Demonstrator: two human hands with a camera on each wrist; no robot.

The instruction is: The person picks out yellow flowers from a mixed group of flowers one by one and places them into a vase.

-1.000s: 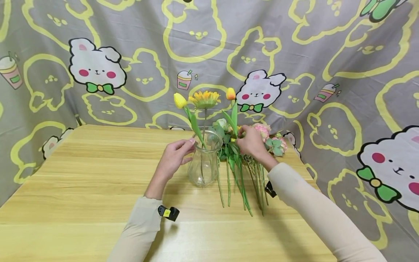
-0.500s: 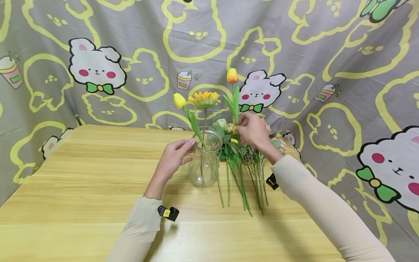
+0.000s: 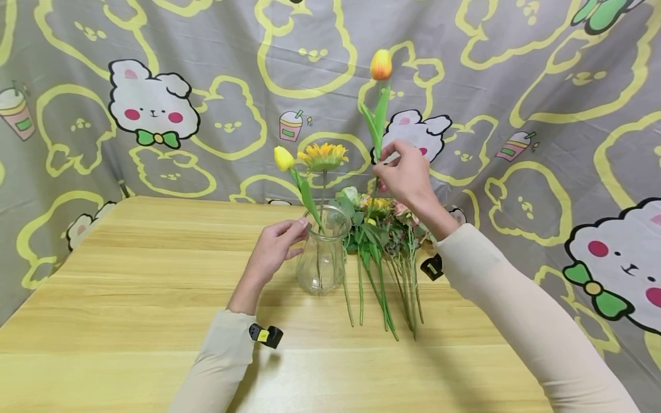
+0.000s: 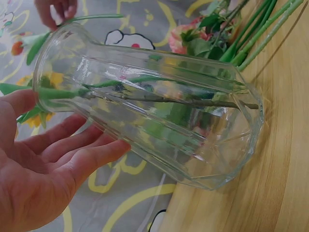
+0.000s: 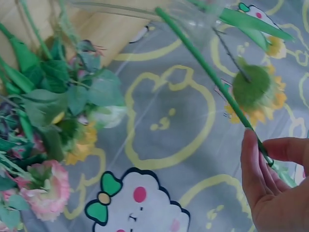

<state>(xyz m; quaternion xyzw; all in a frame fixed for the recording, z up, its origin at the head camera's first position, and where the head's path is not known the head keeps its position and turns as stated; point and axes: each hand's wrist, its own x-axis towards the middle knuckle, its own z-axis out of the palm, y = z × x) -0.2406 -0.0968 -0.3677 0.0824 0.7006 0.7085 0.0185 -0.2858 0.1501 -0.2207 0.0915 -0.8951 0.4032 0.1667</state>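
Fingers (image 4: 99, 157) of the left hand (image 3: 271, 245) sit loosely spread against the glass vase (image 3: 332, 265). Up and to its right, the right hand (image 3: 408, 175) pinches an orange tulip (image 3: 381, 64), way higher now, so it's clear of the bunch (image 3: 376, 234) beside the vase.

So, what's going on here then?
A person's right hand pinches an orange tulip by its stem, up off the table; the left hand touches a glass vase at its rim. A yellow tulip and a yellow-orange flower stand in the vase, and more flowers lie beside it.
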